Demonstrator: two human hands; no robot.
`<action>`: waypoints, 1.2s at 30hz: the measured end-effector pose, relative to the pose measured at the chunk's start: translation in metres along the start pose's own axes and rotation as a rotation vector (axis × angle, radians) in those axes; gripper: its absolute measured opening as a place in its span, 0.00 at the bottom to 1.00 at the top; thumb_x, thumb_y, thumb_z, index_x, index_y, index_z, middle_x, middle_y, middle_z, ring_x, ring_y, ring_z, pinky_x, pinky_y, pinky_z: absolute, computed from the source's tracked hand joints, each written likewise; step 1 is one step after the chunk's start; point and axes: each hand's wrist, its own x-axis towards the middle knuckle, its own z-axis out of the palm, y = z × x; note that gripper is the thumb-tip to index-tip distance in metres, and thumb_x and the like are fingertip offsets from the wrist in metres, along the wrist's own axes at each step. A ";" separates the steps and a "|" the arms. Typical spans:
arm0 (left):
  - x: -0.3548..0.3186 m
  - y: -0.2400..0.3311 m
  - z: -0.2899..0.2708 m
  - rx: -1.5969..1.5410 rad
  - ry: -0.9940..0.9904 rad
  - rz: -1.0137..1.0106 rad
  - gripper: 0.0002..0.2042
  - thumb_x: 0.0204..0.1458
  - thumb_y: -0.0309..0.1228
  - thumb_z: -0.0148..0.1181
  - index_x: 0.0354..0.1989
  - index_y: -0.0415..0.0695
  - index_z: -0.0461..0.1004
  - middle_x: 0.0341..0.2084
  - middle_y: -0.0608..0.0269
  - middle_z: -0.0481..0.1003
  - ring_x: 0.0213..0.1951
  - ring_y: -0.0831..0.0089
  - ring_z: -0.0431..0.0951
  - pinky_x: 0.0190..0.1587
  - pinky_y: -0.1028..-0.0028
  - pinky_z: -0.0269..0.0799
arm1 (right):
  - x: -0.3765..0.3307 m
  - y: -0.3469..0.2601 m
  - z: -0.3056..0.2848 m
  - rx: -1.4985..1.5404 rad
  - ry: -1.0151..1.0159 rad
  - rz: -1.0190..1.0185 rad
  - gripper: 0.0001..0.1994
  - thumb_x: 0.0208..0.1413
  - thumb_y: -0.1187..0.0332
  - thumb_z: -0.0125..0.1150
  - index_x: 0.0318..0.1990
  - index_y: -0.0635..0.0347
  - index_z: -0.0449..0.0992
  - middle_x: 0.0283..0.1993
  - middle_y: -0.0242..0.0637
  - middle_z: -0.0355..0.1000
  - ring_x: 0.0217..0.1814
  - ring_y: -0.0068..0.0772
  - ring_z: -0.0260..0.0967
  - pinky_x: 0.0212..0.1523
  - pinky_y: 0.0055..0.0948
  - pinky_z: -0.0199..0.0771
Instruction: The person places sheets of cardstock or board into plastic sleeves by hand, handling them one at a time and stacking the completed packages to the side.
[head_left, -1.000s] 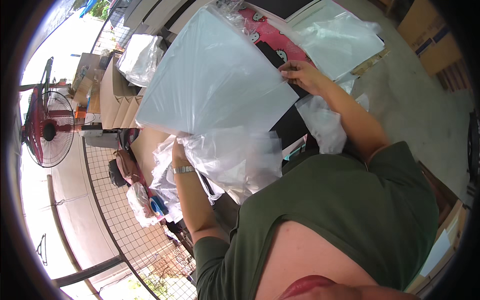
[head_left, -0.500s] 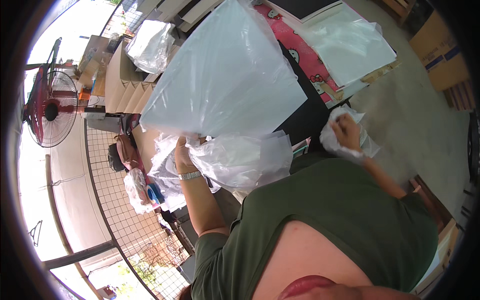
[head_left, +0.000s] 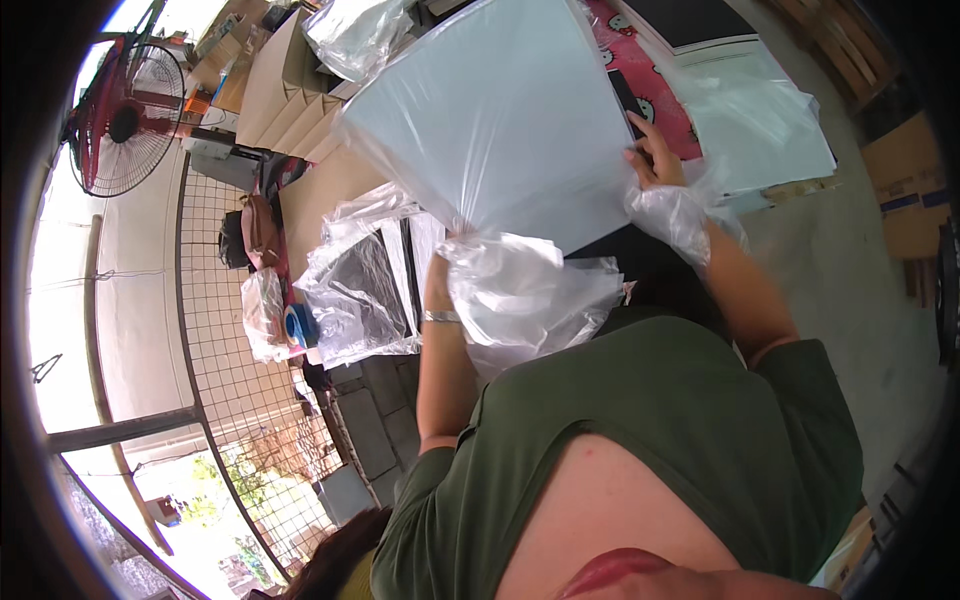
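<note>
A large pale blue-white flat sheet [head_left: 500,120] in a clear plastic bag lies in front of me, tilted, over a black surface. My left hand [head_left: 440,262] is closed on the gathered plastic at the sheet's near left corner; bunched plastic [head_left: 510,290] partly covers its fingers. At the sheet's right edge is my right hand [head_left: 657,162], thumb and fingers apart and touching that edge. Loose clear plastic [head_left: 672,222] hangs round my right wrist.
Clear plastic bags [head_left: 360,280] lie in a pile at the left. More plastic-covered pale sheets [head_left: 760,120] rest on a pink patterned cloth at the far right. Stacked boards [head_left: 285,100], a red fan [head_left: 125,120], a tape roll [head_left: 298,325] and a cardboard box [head_left: 900,170] stand around.
My right hand has moved from low at the right up to the sheet's right edge, its closed fingers opening. My left hand has shifted right with the plastic.
</note>
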 end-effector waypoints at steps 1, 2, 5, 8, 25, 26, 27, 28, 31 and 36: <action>0.001 -0.017 -0.006 0.015 0.093 0.010 0.16 0.55 0.40 0.48 0.39 0.38 0.71 0.32 0.52 0.75 0.32 0.63 0.77 0.35 0.65 0.76 | -0.007 0.001 -0.001 -0.025 -0.057 0.019 0.24 0.51 0.71 0.57 0.57 0.50 0.61 0.24 0.37 0.66 0.22 0.27 0.59 0.28 0.24 0.65; 0.001 -0.025 -0.014 -0.003 0.052 0.000 0.16 0.55 0.39 0.47 0.40 0.38 0.70 0.33 0.52 0.75 0.33 0.63 0.77 0.36 0.66 0.76 | -0.013 0.002 -0.001 -0.050 -0.113 0.038 0.25 0.51 0.71 0.57 0.58 0.50 0.60 0.26 0.38 0.66 0.23 0.26 0.59 0.29 0.24 0.65; -0.008 -0.049 -0.040 0.039 0.005 0.019 0.17 0.55 0.38 0.47 0.45 0.37 0.68 0.36 0.53 0.74 0.35 0.64 0.77 0.38 0.68 0.76 | -0.036 -0.009 0.001 -0.209 -0.295 0.014 0.29 0.47 0.68 0.62 0.58 0.52 0.60 0.34 0.44 0.68 0.29 0.34 0.65 0.31 0.27 0.68; -0.028 -0.072 -0.066 0.321 0.097 0.098 0.18 0.55 0.36 0.47 0.49 0.36 0.66 0.38 0.54 0.74 0.37 0.66 0.76 0.39 0.71 0.75 | -0.060 0.008 -0.002 -0.348 -0.425 0.058 0.25 0.46 0.67 0.63 0.53 0.55 0.64 0.34 0.47 0.70 0.32 0.43 0.70 0.31 0.32 0.69; -0.121 -0.113 -0.082 0.962 0.186 0.173 0.16 0.57 0.34 0.45 0.46 0.34 0.68 0.39 0.56 0.73 0.37 0.72 0.74 0.39 0.75 0.72 | -0.148 -0.001 -0.054 -0.042 -0.487 0.640 0.09 0.50 0.74 0.57 0.39 0.62 0.67 0.27 0.34 0.71 0.29 0.19 0.67 0.31 0.21 0.66; -0.101 -0.101 -0.083 0.819 0.232 0.126 0.16 0.57 0.34 0.45 0.46 0.33 0.68 0.39 0.56 0.73 0.37 0.73 0.74 0.39 0.75 0.72 | -0.144 0.000 -0.048 0.017 -0.505 0.682 0.10 0.50 0.74 0.57 0.40 0.62 0.66 0.27 0.34 0.71 0.29 0.18 0.67 0.31 0.20 0.65; -0.086 -0.087 -0.066 0.301 0.178 0.050 0.17 0.57 0.37 0.47 0.44 0.33 0.70 0.37 0.59 0.74 0.36 0.74 0.74 0.37 0.77 0.70 | -0.139 0.004 -0.044 0.046 -0.551 0.671 0.11 0.50 0.75 0.57 0.41 0.62 0.66 0.26 0.33 0.70 0.28 0.17 0.65 0.30 0.20 0.64; -0.075 -0.073 -0.060 0.418 0.151 -0.021 0.15 0.55 0.33 0.52 0.46 0.34 0.69 0.37 0.60 0.74 0.36 0.75 0.73 0.37 0.77 0.70 | -0.132 0.007 -0.041 0.074 -0.609 0.654 0.12 0.50 0.75 0.57 0.42 0.63 0.65 0.26 0.32 0.69 0.27 0.16 0.64 0.29 0.19 0.63; -0.062 -0.075 -0.040 0.515 0.025 0.059 0.16 0.52 0.27 0.55 0.48 0.36 0.67 0.36 0.59 0.74 0.36 0.76 0.73 0.39 0.78 0.69 | -0.106 -0.002 -0.019 0.161 -0.617 0.559 0.12 0.49 0.75 0.56 0.42 0.65 0.65 0.22 0.29 0.65 0.24 0.14 0.61 0.26 0.18 0.60; -0.095 -0.069 -0.045 -0.049 0.373 0.204 0.14 0.51 0.22 0.51 0.47 0.42 0.63 0.33 0.53 0.75 0.28 0.62 0.77 0.31 0.62 0.77 | -0.079 -0.016 0.034 0.232 -0.668 0.382 0.13 0.50 0.77 0.54 0.44 0.64 0.65 0.27 0.32 0.67 0.28 0.16 0.62 0.31 0.18 0.62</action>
